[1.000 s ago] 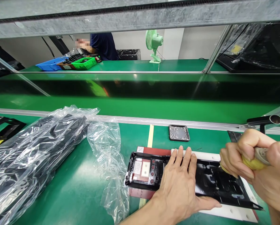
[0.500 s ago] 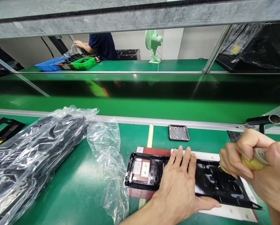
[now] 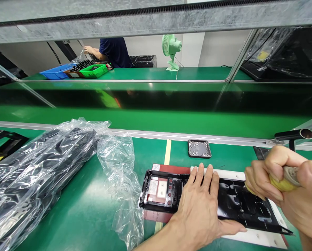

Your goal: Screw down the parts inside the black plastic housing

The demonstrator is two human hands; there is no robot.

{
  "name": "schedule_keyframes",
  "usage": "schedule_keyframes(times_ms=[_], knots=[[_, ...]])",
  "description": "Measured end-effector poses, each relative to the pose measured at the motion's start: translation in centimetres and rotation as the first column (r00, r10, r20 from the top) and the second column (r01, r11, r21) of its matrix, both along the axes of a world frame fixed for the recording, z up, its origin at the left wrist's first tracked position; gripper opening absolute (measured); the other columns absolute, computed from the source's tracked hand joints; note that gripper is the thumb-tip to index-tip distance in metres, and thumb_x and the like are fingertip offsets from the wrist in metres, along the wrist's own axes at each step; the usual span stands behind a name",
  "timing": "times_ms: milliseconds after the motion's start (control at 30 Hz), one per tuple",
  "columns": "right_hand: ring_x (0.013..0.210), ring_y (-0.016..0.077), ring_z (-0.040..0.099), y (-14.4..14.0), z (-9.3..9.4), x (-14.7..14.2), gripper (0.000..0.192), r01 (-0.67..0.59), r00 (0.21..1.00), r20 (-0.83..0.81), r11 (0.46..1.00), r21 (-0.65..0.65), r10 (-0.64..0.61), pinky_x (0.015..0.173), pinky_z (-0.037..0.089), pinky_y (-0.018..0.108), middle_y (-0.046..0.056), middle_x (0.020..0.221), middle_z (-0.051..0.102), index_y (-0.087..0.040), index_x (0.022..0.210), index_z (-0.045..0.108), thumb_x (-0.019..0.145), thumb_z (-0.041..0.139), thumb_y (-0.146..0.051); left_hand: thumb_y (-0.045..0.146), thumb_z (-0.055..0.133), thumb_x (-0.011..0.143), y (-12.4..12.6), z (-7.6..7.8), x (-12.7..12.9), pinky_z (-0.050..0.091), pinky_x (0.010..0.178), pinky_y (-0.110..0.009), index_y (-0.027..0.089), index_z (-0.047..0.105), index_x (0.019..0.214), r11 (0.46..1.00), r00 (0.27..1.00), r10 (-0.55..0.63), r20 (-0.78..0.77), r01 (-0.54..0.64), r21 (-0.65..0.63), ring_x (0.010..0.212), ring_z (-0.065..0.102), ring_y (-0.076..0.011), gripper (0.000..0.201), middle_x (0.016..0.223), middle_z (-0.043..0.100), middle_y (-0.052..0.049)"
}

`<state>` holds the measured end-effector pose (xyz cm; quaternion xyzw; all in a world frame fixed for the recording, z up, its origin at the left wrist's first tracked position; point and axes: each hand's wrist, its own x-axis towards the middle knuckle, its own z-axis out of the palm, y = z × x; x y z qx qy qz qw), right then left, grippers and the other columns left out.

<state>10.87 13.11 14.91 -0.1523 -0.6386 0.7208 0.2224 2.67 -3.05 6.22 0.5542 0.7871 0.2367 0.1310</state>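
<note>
A long black plastic housing (image 3: 227,198) lies across the bench on a white fixture board (image 3: 265,237) and a red base plate (image 3: 171,169). My left hand (image 3: 199,205) rests flat on the middle of the housing, fingers spread, thumb stretched to the right. Above the housing's right end, my right hand (image 3: 278,177) is wrapped round a yellow-gripped tool (image 3: 283,184) that looks like a screwdriver; its tip is hidden behind the fingers. Behind the housing sits a small black tray (image 3: 199,149) of tiny metal screws.
Clear plastic film (image 3: 121,174) and bagged black parts (image 3: 53,167) cover the left. A metal tube (image 3: 294,134) juts in at right. Beyond the rail (image 3: 145,132) runs a green belt surface (image 3: 145,118), then a bench with bins (image 3: 93,71), a fan (image 3: 170,48) and a person (image 3: 114,52).
</note>
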Motion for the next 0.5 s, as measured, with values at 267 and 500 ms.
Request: schedule_keyframes(times_ms=[267, 500], knots=[[0.039, 0.0143, 0.036, -0.03, 0.03, -0.11, 0.047, 0.006, 1.000, 0.007, 1.000, -0.002, -0.006, 0.039, 0.035, 0.029, 0.000, 0.042, 0.038, -0.022, 0.061, 0.051, 0.092, 0.050, -0.057, 0.091, 0.036, 0.084, -0.06, 0.03, 0.12, 0.015, 0.132, -0.050, 0.008, 0.023, 0.160, 1.000, 1.000, -0.007, -0.022, 0.007, -0.003, 0.157, 0.010, -0.0340, 0.113, 0.167, 0.017, -0.014], [0.040, 0.0144, 0.036, 0.00, 0.03, 0.01, 0.047, 0.000, 1.000, -0.008, 1.000, -0.004, 0.000, 0.039, 0.034, 0.028, 0.000, 0.042, 0.037, -0.022, 0.061, 0.050, 0.093, 0.049, -0.056, 0.091, 0.038, 0.084, 0.05, -0.04, 0.06, 0.017, 0.132, -0.050, 0.008, 0.024, 0.159, 1.000, 0.999, -0.001, -0.049, 0.001, 0.001, 0.157, 0.012, -0.0340, 0.113, 0.167, 0.018, -0.015]])
